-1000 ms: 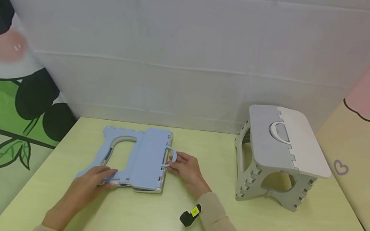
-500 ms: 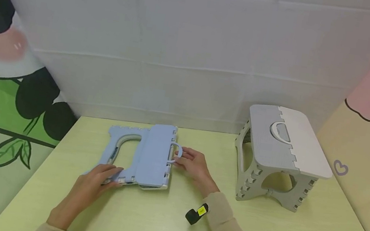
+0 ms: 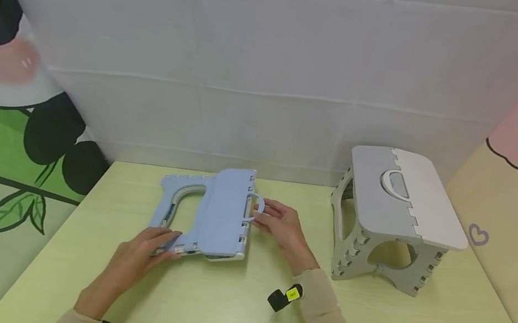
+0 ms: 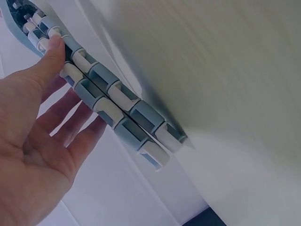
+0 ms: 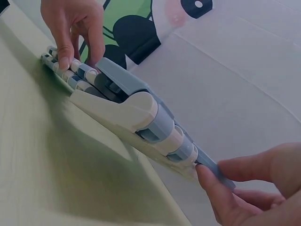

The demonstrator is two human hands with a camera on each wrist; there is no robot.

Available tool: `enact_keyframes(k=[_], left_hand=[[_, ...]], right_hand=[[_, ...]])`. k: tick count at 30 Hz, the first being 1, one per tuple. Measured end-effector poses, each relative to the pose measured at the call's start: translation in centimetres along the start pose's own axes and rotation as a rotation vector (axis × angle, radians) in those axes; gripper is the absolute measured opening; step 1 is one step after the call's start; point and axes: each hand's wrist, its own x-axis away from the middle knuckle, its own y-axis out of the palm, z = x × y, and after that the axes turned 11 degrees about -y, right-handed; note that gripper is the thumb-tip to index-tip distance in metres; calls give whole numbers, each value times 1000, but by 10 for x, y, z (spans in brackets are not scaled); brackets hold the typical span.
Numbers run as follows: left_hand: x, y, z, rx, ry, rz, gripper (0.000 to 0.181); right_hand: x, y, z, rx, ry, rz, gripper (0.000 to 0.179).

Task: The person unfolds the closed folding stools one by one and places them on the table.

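A light-blue folding step stool [image 3: 223,212], folded flat, is held between both hands over the left half of the table. My left hand [image 3: 140,252] grips its near leg edge; in the left wrist view the thumb [image 4: 55,52] lies across the blue-and-white hinge knuckles [image 4: 127,106] with the fingers behind. At the other end, my right hand [image 3: 286,232] pinches the curved carry handle [image 3: 261,205] between thumb and fingers. The right wrist view shows the stool's seat end [image 5: 155,117] tilted, with a shadow beneath it on the table.
A grey-and-white folding stool [image 3: 398,204] stands unfolded on the right of the pale yellow table [image 3: 216,311]. Behind the table hangs a white cloth [image 3: 272,74]. Cartoon-printed panels flank it on both sides.
Both hands and the blue stool have moved right and slightly toward the back. The stool's handle end has risen a little. The grey-and-white stool stays in place.
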Motion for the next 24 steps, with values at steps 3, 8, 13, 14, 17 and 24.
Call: enact_keyframes(k=[3, 8, 13, 14, 17, 24], left_hand=[[-2, 1, 3, 9, 7, 5, 50], [-3, 4, 6, 30, 24, 18, 49], [-6, 8, 9, 42, 33, 30, 46], [-6, 8, 10, 45, 36, 33, 46], [-8, 9, 13, 54, 41, 44, 44], [-11, 11, 21, 87, 39, 59, 44]], right_hand=[[1, -2, -4, -22, -22, -11, 50], [2, -5, -10, -28, -33, 3, 48], [1, -9, -16, -45, -41, 15, 47], [2, -10, -17, -48, -44, 15, 47], [3, -12, -21, -53, -46, 27, 47], [6, -15, -33, -35, -77, 26, 47]])
